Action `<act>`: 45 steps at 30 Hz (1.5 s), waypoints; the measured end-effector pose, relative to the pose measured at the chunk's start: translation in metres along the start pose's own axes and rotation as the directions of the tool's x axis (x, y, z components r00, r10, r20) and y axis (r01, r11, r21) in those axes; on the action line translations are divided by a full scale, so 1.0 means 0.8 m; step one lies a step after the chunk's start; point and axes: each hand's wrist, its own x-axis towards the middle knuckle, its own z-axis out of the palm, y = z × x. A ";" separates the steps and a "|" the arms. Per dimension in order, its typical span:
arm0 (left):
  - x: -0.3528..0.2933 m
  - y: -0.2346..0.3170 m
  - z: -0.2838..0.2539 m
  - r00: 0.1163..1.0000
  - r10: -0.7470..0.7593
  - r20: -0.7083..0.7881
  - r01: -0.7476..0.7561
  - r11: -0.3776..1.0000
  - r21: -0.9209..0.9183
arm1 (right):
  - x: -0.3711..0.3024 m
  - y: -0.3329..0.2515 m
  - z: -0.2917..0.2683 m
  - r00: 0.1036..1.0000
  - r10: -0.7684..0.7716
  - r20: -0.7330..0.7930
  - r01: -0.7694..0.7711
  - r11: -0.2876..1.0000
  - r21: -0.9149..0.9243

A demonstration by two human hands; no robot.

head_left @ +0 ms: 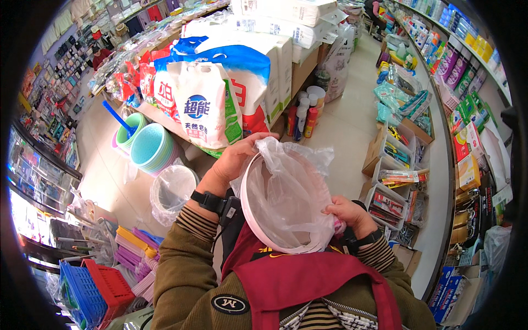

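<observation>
In front of my body is a pale pink round plastic bucket (254, 204), its mouth tilted up toward me. A clear plastic bag (294, 190) lies over the mouth and bunches along the far rim. My left hand (237, 158) is closed at the far left of the rim, pinching the bag there. On the right side, my right hand (352, 216) has its fingers closed on the bag's edge beside the bucket; a small pink bit shows under them. What lies inside the bucket is blurred by the film.
Stacked teal buckets (151, 144) and a bagged white bucket (173, 187) stand on the floor to the left. Ahead, detergent bags (201, 104) fill a low shelf with spray cans (300, 122) beside it. Bins of small goods (388, 203) line the right; red and blue baskets (113, 286) sit lower left.
</observation>
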 end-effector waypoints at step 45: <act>-0.128 -0.057 0.032 0.784 0.388 0.485 -0.367 -0.340 0.866 | -0.006 0.002 0.007 0.981 -0.153 -0.122 0.194 0.847 0.495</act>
